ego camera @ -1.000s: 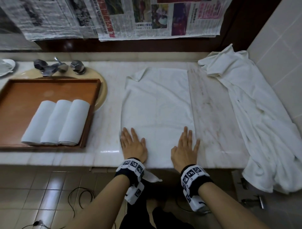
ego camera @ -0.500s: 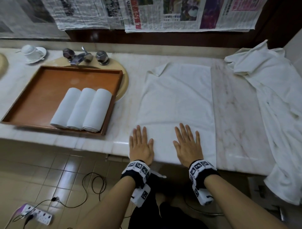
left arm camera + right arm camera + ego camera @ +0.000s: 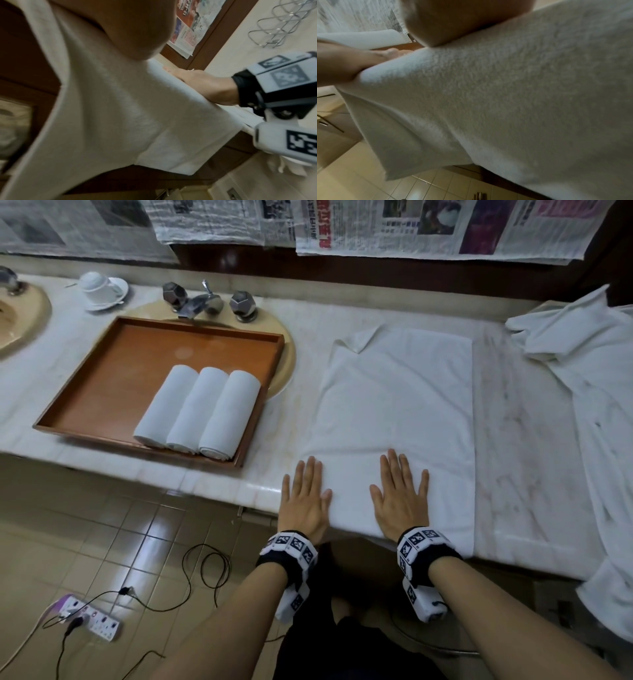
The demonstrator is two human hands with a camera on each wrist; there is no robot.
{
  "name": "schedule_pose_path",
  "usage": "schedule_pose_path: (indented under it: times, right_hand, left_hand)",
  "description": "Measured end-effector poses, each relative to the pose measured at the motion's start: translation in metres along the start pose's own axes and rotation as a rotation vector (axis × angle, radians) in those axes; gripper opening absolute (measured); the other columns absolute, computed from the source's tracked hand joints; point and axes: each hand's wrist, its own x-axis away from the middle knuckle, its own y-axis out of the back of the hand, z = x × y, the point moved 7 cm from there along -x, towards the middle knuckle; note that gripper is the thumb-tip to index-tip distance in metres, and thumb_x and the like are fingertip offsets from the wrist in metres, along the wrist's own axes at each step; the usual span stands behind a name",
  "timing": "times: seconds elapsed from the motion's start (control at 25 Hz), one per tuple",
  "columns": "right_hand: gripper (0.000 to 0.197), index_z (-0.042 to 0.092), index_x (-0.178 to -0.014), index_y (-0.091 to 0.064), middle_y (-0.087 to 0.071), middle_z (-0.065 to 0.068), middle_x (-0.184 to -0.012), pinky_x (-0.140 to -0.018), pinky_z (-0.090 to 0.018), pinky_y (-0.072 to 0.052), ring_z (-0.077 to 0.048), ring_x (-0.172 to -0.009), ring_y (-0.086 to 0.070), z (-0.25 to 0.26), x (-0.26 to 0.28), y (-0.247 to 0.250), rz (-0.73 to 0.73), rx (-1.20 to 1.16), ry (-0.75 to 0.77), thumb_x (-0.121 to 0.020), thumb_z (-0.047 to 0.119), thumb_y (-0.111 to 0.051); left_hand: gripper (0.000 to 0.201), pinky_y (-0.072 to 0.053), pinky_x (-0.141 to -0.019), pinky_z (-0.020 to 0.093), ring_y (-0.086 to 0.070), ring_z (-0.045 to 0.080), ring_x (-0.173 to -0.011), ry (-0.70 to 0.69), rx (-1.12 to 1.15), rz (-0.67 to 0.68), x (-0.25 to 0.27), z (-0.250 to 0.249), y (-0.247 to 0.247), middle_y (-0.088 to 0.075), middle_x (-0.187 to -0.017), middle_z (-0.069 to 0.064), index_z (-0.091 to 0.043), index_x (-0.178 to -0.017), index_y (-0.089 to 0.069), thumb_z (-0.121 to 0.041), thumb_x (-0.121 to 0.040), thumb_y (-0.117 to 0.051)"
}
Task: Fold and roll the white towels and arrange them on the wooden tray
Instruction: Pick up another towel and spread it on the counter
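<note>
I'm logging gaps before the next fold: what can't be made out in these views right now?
- Head view: the crumpled towel runs off the right edge; its full extent is cut off.
- Head view: the flat towel hangs over the counter edge; its near hem is hidden by the wrists.
- Left wrist view: the left hand shows only as a blurred palm; fingers hidden.
- Right wrist view: the right hand likewise; towel fills the frame.
- Head view: newspaper text is too small.

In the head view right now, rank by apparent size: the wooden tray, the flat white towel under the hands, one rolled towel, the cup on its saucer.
1. Flat white towel
2. Wooden tray, somewhat smaller
3. Rolled towel
4. Cup, though it sits farthest from the camera
</note>
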Motion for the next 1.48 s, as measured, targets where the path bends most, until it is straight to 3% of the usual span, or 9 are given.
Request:
schedule_pose_path:
  times: [0.28, 0.56, 0.68, 0.8, 0.92, 1.0, 1.12, 1.32, 1.48]
  right_hand:
    - [0.075, 0.020, -0.156, 0.001, 0.021, 0.008, -0.159, -0.117, -0.056, 0.006, -0.012, -0.148, 0.015, -0.002, 0.000, 0.002, 0.026, -0.006, 0.017, -0.087, 0.048, 0.006]
    - [0.073, 0.017, -0.155, -0.010, 0.005, 0.005, -0.162, -0.115, -0.060, 0.004, -0.014, -0.149, 0.004, 0.001, -0.004, 0.001, -0.004, -0.049, -0.021, -0.087, 0.043, -0.008]
    - [0.071, 0.016, -0.155, -0.015, 0.000, 0.004, -0.163, -0.116, -0.061, -0.004, -0.017, -0.150, -0.003, -0.002, -0.003, 0.003, -0.013, -0.007, 0.007, -0.090, 0.044, -0.012]
    - [0.071, 0.018, -0.155, -0.009, 0.006, 0.005, -0.163, -0.116, -0.060, 0.000, -0.016, -0.150, 0.002, -0.003, -0.001, 0.003, 0.010, -0.001, 0.008, -0.090, 0.045, -0.010]
    - [0.067, 0.014, -0.155, -0.005, 0.011, 0.002, -0.162, -0.115, -0.059, 0.006, -0.016, -0.149, 0.009, 0.004, -0.004, 0.004, 0.046, -0.052, -0.050, -0.095, 0.036, -0.025]
    - [0.067, 0.009, -0.154, -0.006, 0.011, -0.003, -0.162, -0.116, -0.058, 0.006, -0.018, -0.149, 0.011, 0.019, -0.009, 0.007, 0.062, -0.077, -0.013, -0.096, 0.031, -0.029]
    - [0.070, 0.013, -0.156, -0.002, 0.013, 0.000, -0.162, -0.118, -0.054, 0.004, -0.016, -0.149, 0.012, 0.022, -0.009, 0.005, 0.097, -0.046, 0.073, -0.092, 0.041, -0.003]
    - [0.068, 0.010, -0.153, 0.011, 0.024, -0.003, -0.159, -0.116, -0.058, 0.009, -0.019, -0.147, 0.019, -0.064, -0.012, 0.023, 0.123, -0.136, -0.440, -0.102, 0.041, -0.020]
    - [0.062, 0.017, -0.153, 0.014, 0.027, 0.004, -0.156, -0.117, -0.054, 0.010, -0.017, -0.147, 0.019, -0.018, -0.029, 0.023, 0.164, -0.121, -0.014, -0.104, 0.037, -0.019]
  left_hand:
    - [0.066, 0.011, -0.118, 0.052, 0.025, 0.020, -0.145, 0.441, 0.140, -0.046, -0.009, 0.063, 0.020, 0.024, -0.159, 0.006, -0.014, -0.154, 0.012, -0.047, -0.102, -0.012]
    - [0.061, 0.012, -0.120, 0.039, 0.022, 0.010, -0.145, -0.179, 0.155, 0.054, -0.016, -0.038, 0.015, 0.023, -0.158, -0.005, -0.021, -0.152, 0.014, -0.041, -0.104, -0.018]
    - [0.062, 0.010, -0.120, 0.042, 0.023, 0.012, -0.145, -0.143, -0.045, 0.043, -0.008, -0.009, 0.004, 0.021, -0.159, -0.005, -0.021, -0.153, 0.013, -0.047, -0.101, -0.008]
    - [0.062, 0.014, -0.119, 0.043, 0.022, 0.012, -0.146, -0.029, -0.025, 0.016, -0.005, 0.028, 0.012, 0.021, -0.159, -0.006, -0.019, -0.154, 0.009, -0.046, -0.100, -0.006]
    - [0.066, 0.021, -0.115, 0.045, 0.025, 0.015, -0.145, 0.117, 0.054, 0.033, -0.012, 0.023, 0.018, 0.028, -0.155, -0.002, -0.015, -0.152, 0.015, -0.048, -0.099, -0.005]
    - [0.067, 0.018, -0.117, 0.044, 0.025, 0.015, -0.144, 0.011, 0.121, 0.061, -0.022, -0.016, 0.016, 0.028, -0.155, 0.000, -0.014, -0.151, 0.016, -0.050, -0.098, -0.003]
    - [0.062, 0.011, -0.120, 0.044, 0.023, 0.011, -0.145, -0.183, 0.104, 0.159, -0.030, -0.055, 0.005, 0.020, -0.160, -0.001, -0.017, -0.154, 0.010, -0.044, -0.103, -0.012]
    - [0.067, 0.014, -0.118, 0.046, 0.023, 0.021, -0.146, 0.308, 0.166, 0.137, -0.056, -0.010, 0.024, 0.025, -0.158, 0.006, -0.011, -0.152, 0.015, -0.047, -0.102, -0.012]
    - [0.059, 0.011, -0.120, 0.043, 0.019, 0.016, -0.147, -0.214, 0.203, 0.247, -0.067, -0.101, 0.017, 0.021, -0.159, -0.002, -0.017, -0.154, 0.010, -0.041, -0.104, -0.011]
